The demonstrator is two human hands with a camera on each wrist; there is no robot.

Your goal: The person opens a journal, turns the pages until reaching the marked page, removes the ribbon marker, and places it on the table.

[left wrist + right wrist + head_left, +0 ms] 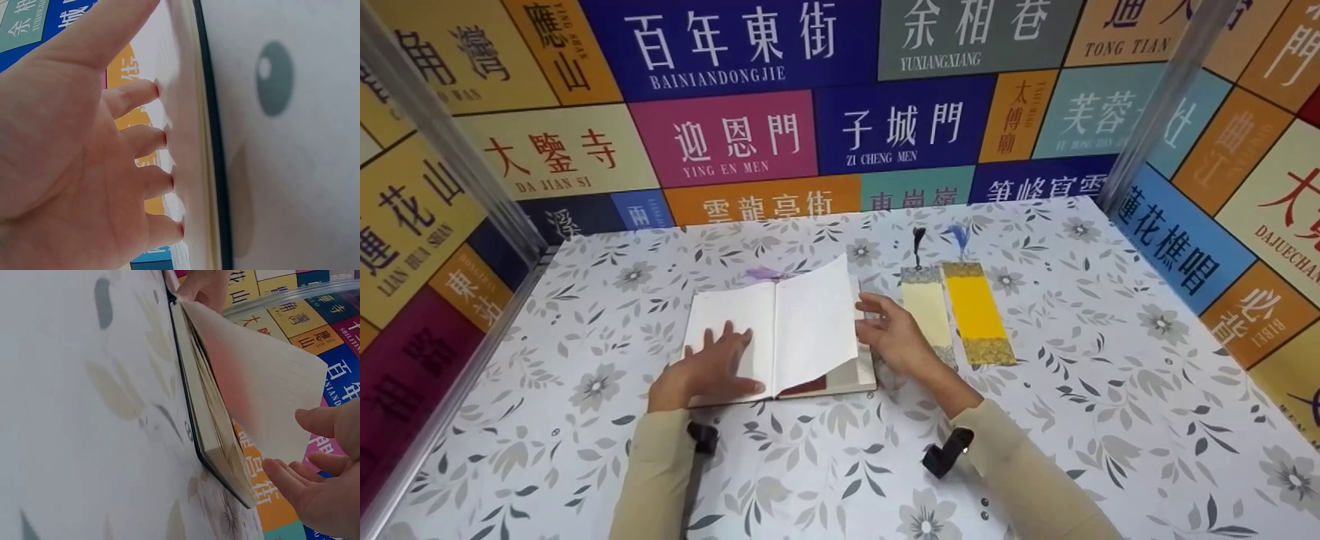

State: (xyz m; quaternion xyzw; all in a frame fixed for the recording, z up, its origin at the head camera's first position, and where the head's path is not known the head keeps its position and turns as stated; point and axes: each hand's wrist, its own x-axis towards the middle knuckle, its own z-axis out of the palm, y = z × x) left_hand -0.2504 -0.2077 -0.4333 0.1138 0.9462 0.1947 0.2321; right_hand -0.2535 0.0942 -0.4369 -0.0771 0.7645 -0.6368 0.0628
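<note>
The book (775, 337) lay open on the table (810, 472) in front of me, its spine running away from my body, and everything hung on how one lifted page (814, 326) stood to my right hand (896, 334). The page rose from the spine and bowed to the right, its long free edge running much the same way as the spine. My right hand was just beyond that edge, on its right, so it was far the nearer of the two. Its fingers were loosely bent, with a clear gap between thumb and fingertips. They were right up by the paper, though I could not tell whether they touched it; I saw no firm pinch.

My left hand (707, 373) was across the spine, fingers spread, the tips resting on the left page (716, 307) and gripping nothing. It bore on the side opposite the raised page.

Under the page's near corner showed a dark red patch (806, 385), and a lilac tassel (765, 273) stuck out past the book's far edge. The cream strip (930, 304) and yellow strip (976, 307) lay to the right, lengthwise away from me, the cream one nearer my right hand.
</note>
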